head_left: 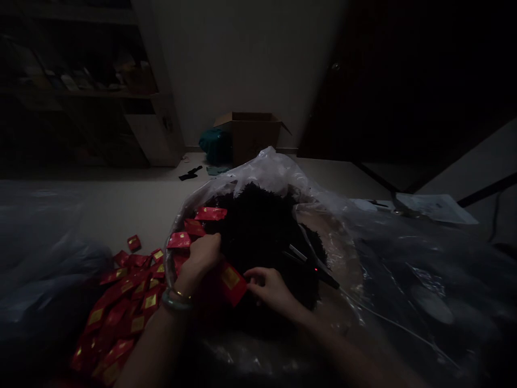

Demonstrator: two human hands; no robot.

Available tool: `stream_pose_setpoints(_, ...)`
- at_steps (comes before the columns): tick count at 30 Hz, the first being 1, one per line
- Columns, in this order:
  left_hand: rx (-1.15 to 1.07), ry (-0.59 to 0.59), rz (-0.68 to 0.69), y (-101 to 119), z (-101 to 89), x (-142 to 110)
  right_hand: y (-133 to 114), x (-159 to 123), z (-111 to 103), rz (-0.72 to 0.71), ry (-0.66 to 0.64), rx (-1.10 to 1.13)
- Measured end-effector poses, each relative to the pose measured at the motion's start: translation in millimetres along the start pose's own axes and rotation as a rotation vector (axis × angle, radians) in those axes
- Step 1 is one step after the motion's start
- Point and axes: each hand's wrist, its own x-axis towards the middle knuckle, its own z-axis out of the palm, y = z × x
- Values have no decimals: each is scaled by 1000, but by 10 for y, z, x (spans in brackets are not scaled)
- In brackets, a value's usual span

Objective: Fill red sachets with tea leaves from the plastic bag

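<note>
My right hand pinches the edge of a red packet with a gold label, between thumb and fingertips. My left hand, with bangles at the wrist, is closed beside it; its fingertips are hidden, so I cannot tell what they hold. Under both hands lies a heap of dark, shredded leaf-like stuff in a large clear plastic bag. Several red packets rest on the heap's left side. Right of my hands lies a dark tong-shaped tool with a red light and a pale cord.
Many more red packets are piled at the lower left, with one apart on the floor. Behind stand an open cardboard box and a teal bag. Shelves are at the left. Clear plastic spreads to the right.
</note>
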Motion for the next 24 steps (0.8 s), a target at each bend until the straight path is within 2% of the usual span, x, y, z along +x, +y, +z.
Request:
stream_pose_setpoints(4, 0, -10, -14, 3, -8, 1, 33, 9, -1, 2, 76, 3)
stream_pose_setpoints(9, 36, -21, -17, 27, -33, -23, 32, 5, 35, 55, -25, -18)
stream_pose_setpoints(14, -8, -9, -36, 2, 5, 5, 17, 9, 34, 45, 39, 30)
stream_pose_setpoints(16, -84, 46, -45, -16, -1, 25, -5, 22, 7, 69, 30, 109)
stream_pose_setpoints(18, -271, 210, -45, -26, -25, 43, -42, 42, -39, 66, 33, 235)
stream_pose_setpoints(20, -576, 418, -18, -17, -48, 61, -83, 64, -94, 37, 83, 357)
stream_pose_setpoints(21, -752, 477, 4, -3, -50, 70, -100, 74, -120, 16, 122, 405)
stream_pose_setpoints(22, -920, 478, 37, 19, -43, 82, -111, 82, -142, -5, 159, 441)
stream_pose_setpoints(24, -1194, 321, 133, 86, 3, 108, -115, 96, -175, -34, 188, 471)
